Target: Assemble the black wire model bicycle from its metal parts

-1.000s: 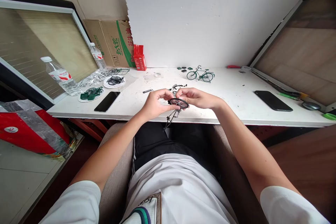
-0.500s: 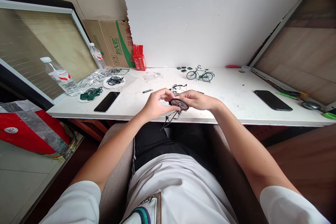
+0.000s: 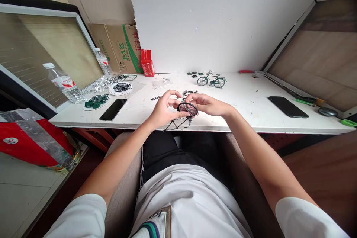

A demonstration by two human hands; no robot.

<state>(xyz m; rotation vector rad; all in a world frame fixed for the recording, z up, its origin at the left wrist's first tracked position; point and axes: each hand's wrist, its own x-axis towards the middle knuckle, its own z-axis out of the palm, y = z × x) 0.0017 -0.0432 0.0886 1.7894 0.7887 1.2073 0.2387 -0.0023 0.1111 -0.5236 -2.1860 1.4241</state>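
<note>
My left hand (image 3: 164, 113) pinches the wheel (image 3: 187, 109) by its rim, probably to steady it above the table's (image 3: 240, 121) near edge; my right hand (image 3: 210, 105) curls in at its far side, its grip too hidden to tell. The black frame (image 3: 178, 123) juts out below. One plate (image 3: 118, 94) holds black parts, another plate (image 3: 89, 109) green ones; the near bottle (image 3: 65, 83) contains clear liquid.

We log this as a hobby corner, home-like in look: white desk (image 3: 245, 115), upholstered chair (image 3: 121, 178), two water bottles (image 3: 67, 85), two smartphones (image 3: 288, 107), peanut-oil carton (image 3: 118, 46), model bicycle (image 3: 212, 81), white plates (image 3: 112, 91) of small loose parts (image 3: 122, 87).
</note>
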